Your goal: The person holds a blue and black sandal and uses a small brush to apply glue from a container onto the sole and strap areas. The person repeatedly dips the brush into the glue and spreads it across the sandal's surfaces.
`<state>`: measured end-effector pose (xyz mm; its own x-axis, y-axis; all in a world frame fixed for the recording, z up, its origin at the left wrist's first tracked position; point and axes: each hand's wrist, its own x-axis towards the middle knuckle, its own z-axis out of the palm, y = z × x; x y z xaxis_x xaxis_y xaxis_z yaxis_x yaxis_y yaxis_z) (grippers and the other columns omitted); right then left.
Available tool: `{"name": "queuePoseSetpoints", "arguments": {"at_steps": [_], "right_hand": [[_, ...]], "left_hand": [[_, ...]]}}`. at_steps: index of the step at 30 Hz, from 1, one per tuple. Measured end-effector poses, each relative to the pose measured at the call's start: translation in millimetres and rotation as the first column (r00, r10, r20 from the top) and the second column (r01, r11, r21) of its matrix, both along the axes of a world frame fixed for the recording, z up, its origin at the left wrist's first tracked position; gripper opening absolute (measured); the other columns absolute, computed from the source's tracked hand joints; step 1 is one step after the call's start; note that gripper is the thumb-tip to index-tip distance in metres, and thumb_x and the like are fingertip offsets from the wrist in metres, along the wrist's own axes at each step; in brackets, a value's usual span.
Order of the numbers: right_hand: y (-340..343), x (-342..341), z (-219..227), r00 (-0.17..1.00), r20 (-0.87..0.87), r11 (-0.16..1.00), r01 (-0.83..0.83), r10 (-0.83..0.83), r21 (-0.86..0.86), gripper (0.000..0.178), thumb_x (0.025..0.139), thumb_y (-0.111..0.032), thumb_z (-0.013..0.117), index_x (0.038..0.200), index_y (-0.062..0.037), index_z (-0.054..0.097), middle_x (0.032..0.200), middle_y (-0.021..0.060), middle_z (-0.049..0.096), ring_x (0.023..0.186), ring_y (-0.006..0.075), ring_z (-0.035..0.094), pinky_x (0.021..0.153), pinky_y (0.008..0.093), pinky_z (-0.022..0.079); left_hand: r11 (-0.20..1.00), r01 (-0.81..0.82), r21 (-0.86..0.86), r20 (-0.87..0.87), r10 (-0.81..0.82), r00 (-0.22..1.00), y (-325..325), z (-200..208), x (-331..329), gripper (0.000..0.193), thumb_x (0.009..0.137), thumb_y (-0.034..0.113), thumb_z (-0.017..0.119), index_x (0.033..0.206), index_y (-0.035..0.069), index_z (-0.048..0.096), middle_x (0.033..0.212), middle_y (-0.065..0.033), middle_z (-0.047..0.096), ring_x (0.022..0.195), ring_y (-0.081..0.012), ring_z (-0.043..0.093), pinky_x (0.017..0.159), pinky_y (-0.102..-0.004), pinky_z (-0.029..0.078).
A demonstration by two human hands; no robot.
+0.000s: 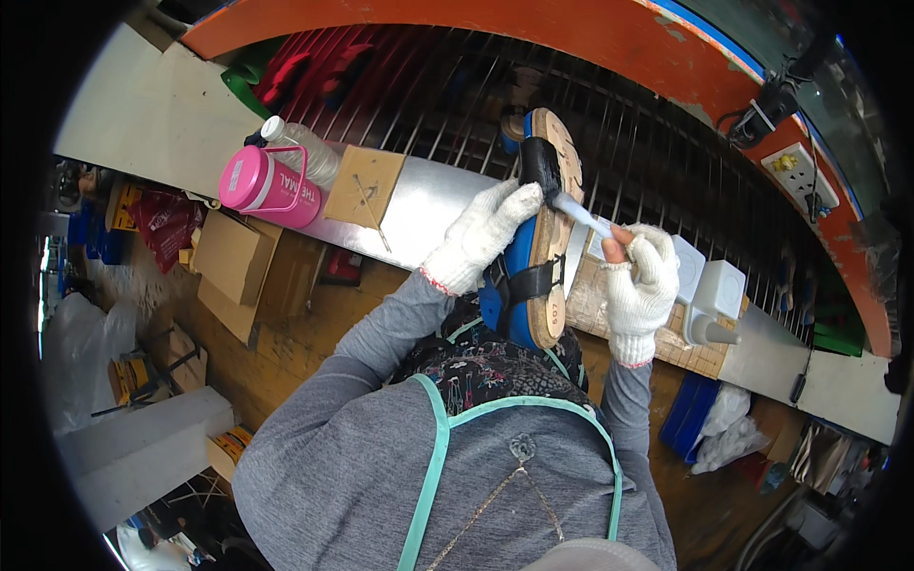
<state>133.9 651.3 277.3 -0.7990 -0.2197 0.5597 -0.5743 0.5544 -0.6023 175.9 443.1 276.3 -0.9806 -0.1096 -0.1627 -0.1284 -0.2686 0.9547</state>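
A sandal [547, 285] with a tan sole and black straps is held up over the bench edge, its sole turned to the right. Inside the straps sits a blue shoe last [518, 255]. My left hand [484, 234], in a white knitted glove, is closed around the sandal near its upper black strap. In my right hand [642, 289], also gloved but with bare fingertips, is a brush with a pale handle [583, 215]. The brush's dark tip touches the sole's edge beside the upper strap. Its bristles are too small to make out.
Metal rollers or rods [428, 114] run behind the metal ledge [424, 209], under an orange frame [533, 21]. A pink jug [262, 186], a clear bottle [316, 157] and a cardboard square [362, 181] stand left. White containers [721, 287] and a grey-nozzled bottle [710, 329] are right.
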Motion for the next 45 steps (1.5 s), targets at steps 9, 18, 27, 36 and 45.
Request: {"name": "queuePoseSetpoints", "arguments": {"at_steps": [9,18,27,36,45], "right_hand": [[3.6,13.5,-11.5,0.993,0.089,0.997,-0.082,0.083,-0.007,0.018,0.077,-0.018,0.082,0.091,-0.0067,0.078,0.094,0.0053,0.067,0.085,0.0227,0.058,0.078,0.0334,0.042],[9.6,28.5,-9.5,0.988,0.111,0.99,-0.117,0.108,0.073,0.019,0.077,-0.02,0.082,0.091,-0.0077,0.077,0.094,0.0064,0.068,0.087,0.0246,0.058,0.079,0.0343,0.044],[0.5,-14.6,-14.5,0.96,0.244,0.974,-0.089,0.14,-0.208,0.02,0.083,-0.017,0.079,0.095,-0.0012,0.076,0.091,0.0065,0.065,0.082,0.0176,0.061,0.072,0.0278,0.048],[31.5,23.6,-9.7,0.739,0.607,0.956,-0.215,0.292,-0.198,0.024,0.086,-0.019,0.074,0.095,0.0023,0.074,0.087,0.006,0.061,0.083,0.0152,0.057,0.069,0.0296,0.044],[33.9,33.1,3.4,0.845,0.51,0.984,-0.176,0.162,-0.021,0.024,0.085,-0.022,0.076,0.094,-0.0007,0.075,0.088,0.0072,0.063,0.082,0.0193,0.058,0.073,0.0323,0.044]], "left_hand": [[0.998,-0.004,0.059,0.024,0.003,1.0,-14.5,-7.3,-10.2,0.06,0.102,0.051,0.049,0.135,0.002,0.056,0.119,-0.0084,0.066,0.102,-0.0134,0.065,0.091,-0.03,0.053],[0.995,-0.02,0.094,0.013,0.018,1.0,-28.4,-11.8,-22.9,0.062,0.102,0.052,0.048,0.145,0.007,0.046,0.127,-0.0099,0.063,0.109,-0.0158,0.065,0.095,-0.0322,0.054],[0.992,0.021,0.121,0.071,-0.029,0.997,-25.0,-8.3,-22.5,0.06,0.103,0.05,0.048,0.145,0.007,0.046,0.126,-0.0105,0.064,0.106,-0.0157,0.065,0.093,-0.0315,0.055],[0.975,-0.189,0.116,0.175,0.168,0.97,-24.8,-2.0,-7.6,0.066,0.102,0.052,0.051,0.144,0.002,0.048,0.129,-0.012,0.062,0.113,-0.0162,0.061,0.1,-0.032,0.05],[0.975,-0.22,-0.028,0.085,0.221,0.971,-23.6,-3.6,-4.2,0.069,0.1,0.048,0.057,0.145,-0.002,0.046,0.137,-0.0147,0.057,0.122,-0.0183,0.056,0.108,-0.0322,0.043]]}}
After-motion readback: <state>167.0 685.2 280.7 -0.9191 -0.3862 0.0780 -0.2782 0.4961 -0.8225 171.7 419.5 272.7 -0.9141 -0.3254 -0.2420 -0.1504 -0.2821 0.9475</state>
